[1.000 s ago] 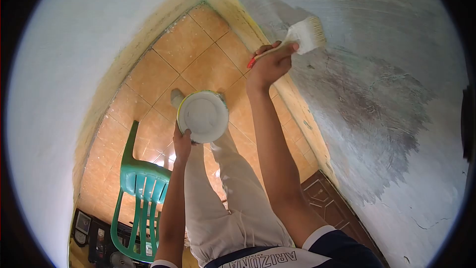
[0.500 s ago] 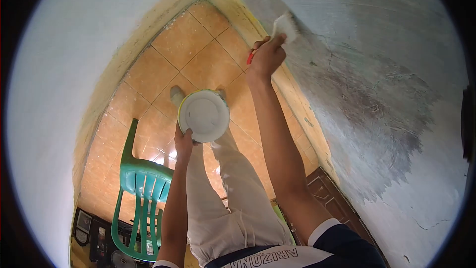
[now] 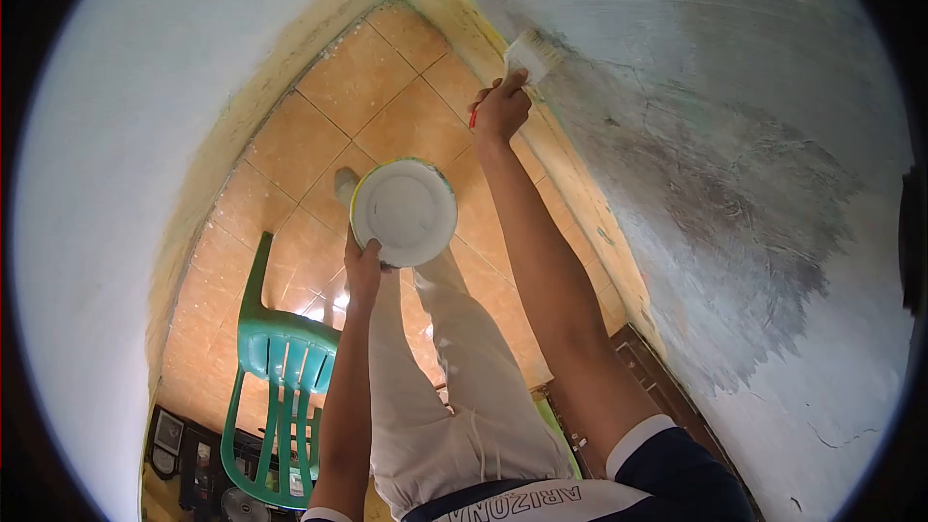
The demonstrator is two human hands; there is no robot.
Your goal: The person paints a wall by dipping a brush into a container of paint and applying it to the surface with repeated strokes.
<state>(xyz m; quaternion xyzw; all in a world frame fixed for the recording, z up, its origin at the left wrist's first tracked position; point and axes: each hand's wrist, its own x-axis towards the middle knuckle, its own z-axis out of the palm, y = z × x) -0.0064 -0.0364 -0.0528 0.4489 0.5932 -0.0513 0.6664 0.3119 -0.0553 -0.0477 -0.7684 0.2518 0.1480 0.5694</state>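
My right hand (image 3: 505, 108) is closed around the handle of a wide paintbrush (image 3: 531, 56), a red end poking out below the fingers. The brush's pale bristles overlap the lower part of the right-hand wall (image 3: 715, 184), which carries a large grey, streaky patch with white around it. In my left hand (image 3: 363, 269) is a round white container (image 3: 404, 215) with a yellow-stained rim, gripped at its near edge with the thumb on top. White material coats its inside. It is held out in front of my legs, over the tiled floor.
A green plastic chair (image 3: 287, 348) stands to my left. Orange floor tiles (image 3: 343, 77) run to the corner, speckled white. The left wall (image 3: 126, 135) has a yellowish lower band. Dark electronic equipment and a fan lie at lower left, and a brown door (image 3: 643, 367) at lower right.
My right hand with the paintbrush has moved left and slightly down along the wall. The container in my left hand has shifted a little up and to the right.
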